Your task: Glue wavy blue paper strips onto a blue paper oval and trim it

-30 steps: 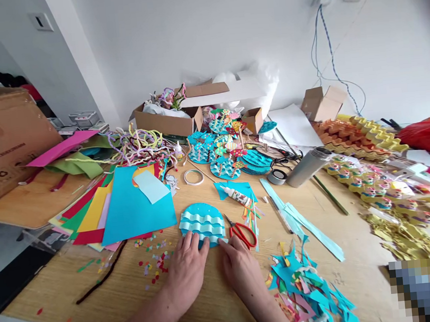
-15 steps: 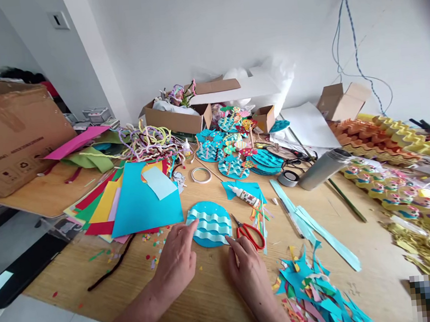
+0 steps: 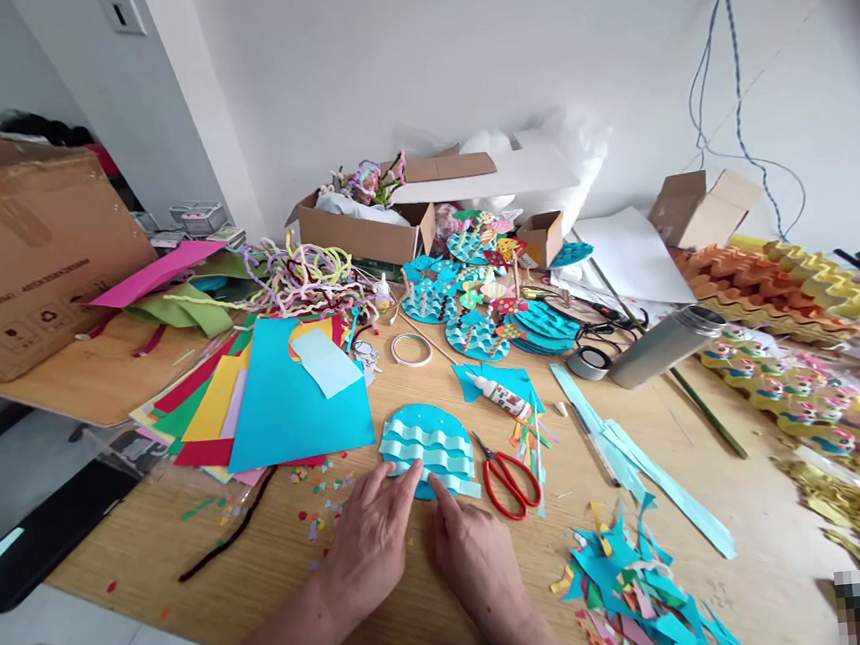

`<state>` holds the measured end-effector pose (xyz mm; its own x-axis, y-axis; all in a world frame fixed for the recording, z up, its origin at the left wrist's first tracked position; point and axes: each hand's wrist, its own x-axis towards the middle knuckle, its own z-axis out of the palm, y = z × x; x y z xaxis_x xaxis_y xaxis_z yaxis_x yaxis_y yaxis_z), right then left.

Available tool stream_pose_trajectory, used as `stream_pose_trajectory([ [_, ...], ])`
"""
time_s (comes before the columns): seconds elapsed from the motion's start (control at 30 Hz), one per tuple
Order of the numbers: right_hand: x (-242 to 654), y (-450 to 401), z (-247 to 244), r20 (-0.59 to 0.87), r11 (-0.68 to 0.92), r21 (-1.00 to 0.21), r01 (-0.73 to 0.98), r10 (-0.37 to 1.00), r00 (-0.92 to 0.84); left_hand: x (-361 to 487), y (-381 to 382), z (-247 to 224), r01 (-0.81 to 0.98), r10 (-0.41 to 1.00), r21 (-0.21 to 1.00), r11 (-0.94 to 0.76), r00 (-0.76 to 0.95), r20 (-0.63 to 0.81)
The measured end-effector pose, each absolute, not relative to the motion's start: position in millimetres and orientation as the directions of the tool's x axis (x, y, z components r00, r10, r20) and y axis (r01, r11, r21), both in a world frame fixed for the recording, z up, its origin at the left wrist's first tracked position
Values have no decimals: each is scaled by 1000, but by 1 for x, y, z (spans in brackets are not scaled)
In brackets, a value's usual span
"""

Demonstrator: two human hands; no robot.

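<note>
A blue paper disc [image 3: 425,420] lies flat on the table, crossed by wavy pale-blue paper strips [image 3: 434,456]. My left hand [image 3: 373,528] has its fingers stretched out, with the fingertips on the lower left part of the strips. The index finger of my right hand [image 3: 473,540] points onto the lowest strip near its middle, while its other fingers curl under. Neither hand grips anything. One strip end sticks out past the disc's lower right edge. Red-handled scissors [image 3: 510,481] lie partly open just right of the disc.
A glue bottle [image 3: 503,396] lies on blue scraps beyond the scissors. Coloured paper sheets [image 3: 307,424] are stacked at left, pale-blue strips [image 3: 666,483] and paper scraps [image 3: 632,566] at right. A metal flask [image 3: 665,345], finished wavy discs [image 3: 476,333] and cardboard boxes [image 3: 366,230] stand farther back.
Both hands have come closer together over the disc's lower edge. My right finger has moved left from the strip's right end, and my left fingers have shifted down and right.
</note>
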<state>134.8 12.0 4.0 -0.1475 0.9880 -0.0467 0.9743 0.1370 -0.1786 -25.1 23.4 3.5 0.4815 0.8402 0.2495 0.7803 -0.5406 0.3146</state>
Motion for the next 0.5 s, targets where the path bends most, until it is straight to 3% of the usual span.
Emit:
stream_pose_trajectory([
  [0.5,137,17,10,-160,67,-269,961,981,-113,-18,26,1,810,858,283,-513,473,200],
])
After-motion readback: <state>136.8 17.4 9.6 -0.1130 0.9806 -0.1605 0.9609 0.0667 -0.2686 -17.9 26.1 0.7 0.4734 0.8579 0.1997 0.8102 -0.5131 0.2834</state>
